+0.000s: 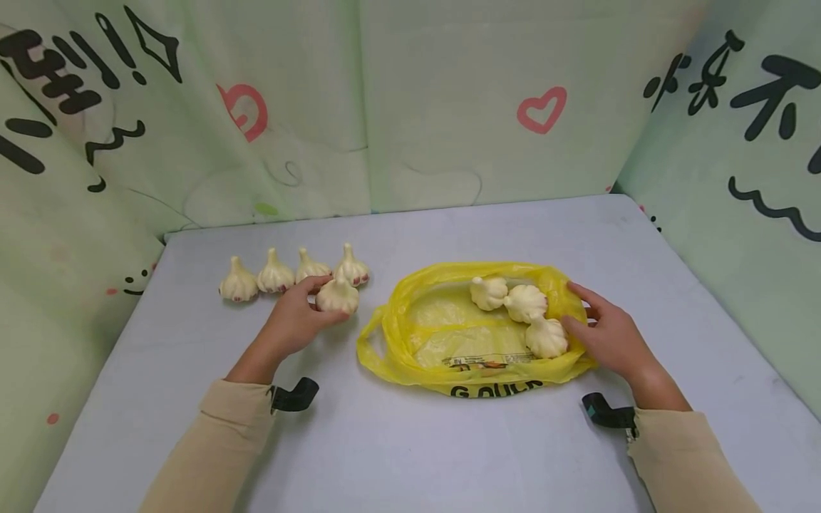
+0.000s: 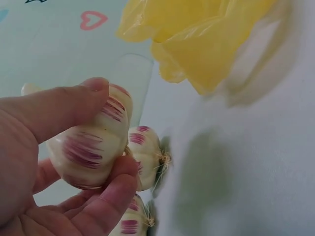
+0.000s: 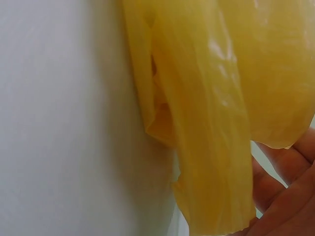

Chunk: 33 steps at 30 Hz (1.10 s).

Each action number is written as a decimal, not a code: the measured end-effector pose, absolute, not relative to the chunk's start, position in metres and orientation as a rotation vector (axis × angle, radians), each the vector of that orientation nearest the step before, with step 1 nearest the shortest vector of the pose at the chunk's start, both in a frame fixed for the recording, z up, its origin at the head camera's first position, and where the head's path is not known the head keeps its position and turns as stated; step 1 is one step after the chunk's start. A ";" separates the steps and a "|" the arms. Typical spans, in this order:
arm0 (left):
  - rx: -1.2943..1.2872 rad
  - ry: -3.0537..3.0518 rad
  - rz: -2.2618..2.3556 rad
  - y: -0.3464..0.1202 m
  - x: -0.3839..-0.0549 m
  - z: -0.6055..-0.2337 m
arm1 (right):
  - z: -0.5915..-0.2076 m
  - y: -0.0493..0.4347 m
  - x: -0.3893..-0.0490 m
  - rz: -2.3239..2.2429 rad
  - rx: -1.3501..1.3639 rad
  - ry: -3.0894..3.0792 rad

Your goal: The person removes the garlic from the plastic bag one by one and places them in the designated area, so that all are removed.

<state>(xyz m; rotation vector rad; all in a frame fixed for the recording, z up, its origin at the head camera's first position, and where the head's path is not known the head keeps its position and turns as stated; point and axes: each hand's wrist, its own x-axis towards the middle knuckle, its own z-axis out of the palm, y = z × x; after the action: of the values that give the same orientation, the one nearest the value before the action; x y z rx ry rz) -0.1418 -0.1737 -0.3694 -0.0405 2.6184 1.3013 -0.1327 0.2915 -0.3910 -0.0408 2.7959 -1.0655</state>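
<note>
My left hand (image 1: 300,313) pinches a white garlic bulb (image 1: 337,296) between thumb and fingers, just in front of a row of garlic bulbs (image 1: 239,280). Purple streaks mark the held bulb (image 2: 86,147) in the left wrist view. To the right lies a yellow plastic bag (image 1: 410,360) with its mouth spread wide and three garlic bulbs (image 1: 526,303) inside, towards its right end. My right hand (image 1: 609,335) grips the bag's right edge. In the right wrist view, hanging yellow plastic (image 3: 211,123) hides part of the right fingers.
The white-covered table (image 1: 449,456) carries the bag and the bulbs. Behind it and at the sides hang pale green curtains (image 1: 436,107) with printed marks. A bag handle loop (image 1: 370,349) sticks out at the bag's left end.
</note>
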 end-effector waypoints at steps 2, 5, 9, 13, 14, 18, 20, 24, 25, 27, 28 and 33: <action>-0.054 2.622 1.288 -0.174 -0.142 -0.370 | -0.391 0.291 -0.133 -1.062 -0.041 2.797; -0.062 2.632 1.272 -0.173 -0.143 -0.369 | -0.390 0.291 -0.133 -1.067 -0.042 2.800; -0.050 2.635 1.270 -0.173 -0.144 -0.369 | -0.390 0.291 -0.133 -1.075 -0.051 2.807; -0.040 2.621 1.265 -0.173 -0.144 -0.371 | -0.390 0.291 -0.133 -1.075 -0.055 2.810; -0.044 2.618 1.261 -0.173 -0.144 -0.371 | -0.390 0.291 -0.133 -1.072 -0.053 2.811; -0.075 2.613 1.249 -0.173 -0.142 -0.373 | -0.390 0.291 -0.133 -1.070 -0.048 2.812; -0.090 2.615 1.252 -0.173 -0.141 -0.373 | -0.390 0.291 -0.133 -1.070 -0.045 2.811; -0.116 2.616 1.271 -0.173 -0.140 -0.376 | -0.389 0.290 -0.132 -1.071 -0.042 2.809; -0.125 2.616 1.276 -0.172 -0.140 -0.376 | -0.389 0.290 -0.132 -1.071 -0.042 2.809; -0.138 2.617 1.284 -0.171 -0.141 -0.378 | -0.389 0.290 -0.132 -1.069 -0.041 2.808; -0.145 2.616 1.289 -0.170 -0.141 -0.379 | -0.389 0.290 -0.132 -1.068 -0.040 2.808; -0.191 2.601 1.326 -0.168 -0.142 -0.385 | -0.391 0.291 -0.132 -1.063 -0.032 2.806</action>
<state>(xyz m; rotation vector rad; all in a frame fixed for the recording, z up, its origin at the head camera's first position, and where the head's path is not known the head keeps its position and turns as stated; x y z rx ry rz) -0.1420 -0.1675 -0.3847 -0.1905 2.6008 1.3261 -0.1316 0.2906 -0.3906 -0.0324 2.8064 -1.0626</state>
